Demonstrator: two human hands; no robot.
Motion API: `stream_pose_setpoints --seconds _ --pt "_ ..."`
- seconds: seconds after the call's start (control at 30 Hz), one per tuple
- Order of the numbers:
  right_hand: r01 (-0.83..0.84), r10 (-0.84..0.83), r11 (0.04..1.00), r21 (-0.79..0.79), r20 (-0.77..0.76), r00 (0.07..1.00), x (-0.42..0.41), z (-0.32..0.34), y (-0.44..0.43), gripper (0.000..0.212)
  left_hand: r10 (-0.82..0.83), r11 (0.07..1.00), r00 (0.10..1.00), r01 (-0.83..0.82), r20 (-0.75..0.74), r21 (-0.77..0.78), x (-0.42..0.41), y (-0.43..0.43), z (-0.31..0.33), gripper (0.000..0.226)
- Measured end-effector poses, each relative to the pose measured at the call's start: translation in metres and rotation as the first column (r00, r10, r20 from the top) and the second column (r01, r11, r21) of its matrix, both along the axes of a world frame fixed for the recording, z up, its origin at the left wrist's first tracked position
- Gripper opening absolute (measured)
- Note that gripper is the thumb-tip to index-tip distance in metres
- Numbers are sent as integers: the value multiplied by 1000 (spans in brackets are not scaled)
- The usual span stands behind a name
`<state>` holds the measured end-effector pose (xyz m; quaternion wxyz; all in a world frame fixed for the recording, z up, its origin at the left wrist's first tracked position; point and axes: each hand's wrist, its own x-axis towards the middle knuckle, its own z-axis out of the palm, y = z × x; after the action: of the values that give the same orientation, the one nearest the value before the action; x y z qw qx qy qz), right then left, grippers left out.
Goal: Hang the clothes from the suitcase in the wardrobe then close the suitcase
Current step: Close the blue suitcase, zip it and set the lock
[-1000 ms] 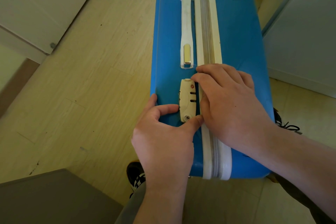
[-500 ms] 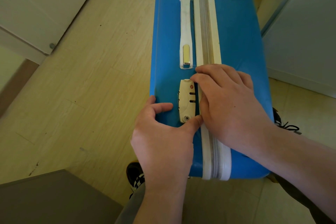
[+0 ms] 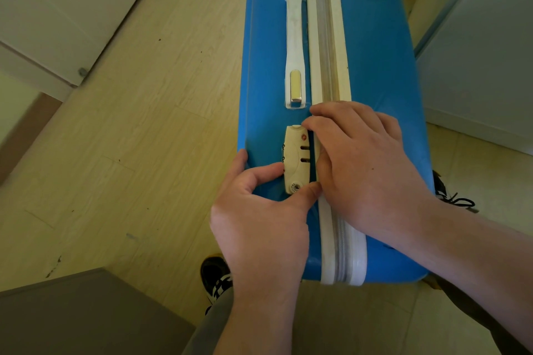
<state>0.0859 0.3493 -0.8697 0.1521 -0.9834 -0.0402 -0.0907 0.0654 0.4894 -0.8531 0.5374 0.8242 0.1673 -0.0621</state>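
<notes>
Head view: a pale wood-grain floor (image 3: 138, 153), with a white cabinet door (image 3: 57, 8) at left and a grey unit (image 3: 72, 314) at lower left. The blue suitcase (image 3: 380, 66) stands with its zip seam (image 3: 326, 37) uppermost, beside the white carry handle (image 3: 294, 37). My left hand (image 3: 259, 225) pinches the cream lock (image 3: 295, 161), forefinger on the dial side and thumb at its near end, I judge to steady it. My right hand (image 3: 363, 164) lies palm down over the seam, touching the lock's right side, fingertips at its far end. Whether it pinches a zip pull underneath I cannot tell. No clothes show, so I judge the closing nearly done.
</notes>
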Motion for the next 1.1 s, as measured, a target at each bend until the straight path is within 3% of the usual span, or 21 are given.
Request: stream_pose_setpoints --seconds 0.17,0.47,0.77,0.93,1.1 --pt "6 -6 1000 -6 4 1000 0 0 0 44 18 999 1000 -18 6 39 2 2 0 63" --pt "1 -1 1000 -2 16 1000 0 -2 -1 46 -16 997 1000 17 -5 75 2 2 1 44" --pt "6 -6 1000 0 9 1000 0 0 0 46 7 1000 1000 -7 -6 5 0 0 0 44" --pt "7 -7 1000 -8 5 1000 0 -1 0 46 30 999 1000 -30 4 26 2 1 -1 62" --pt "7 -7 1000 -13 10 1000 1 -1 -1 46 -12 998 1000 12 -8 62 2 2 0 50"
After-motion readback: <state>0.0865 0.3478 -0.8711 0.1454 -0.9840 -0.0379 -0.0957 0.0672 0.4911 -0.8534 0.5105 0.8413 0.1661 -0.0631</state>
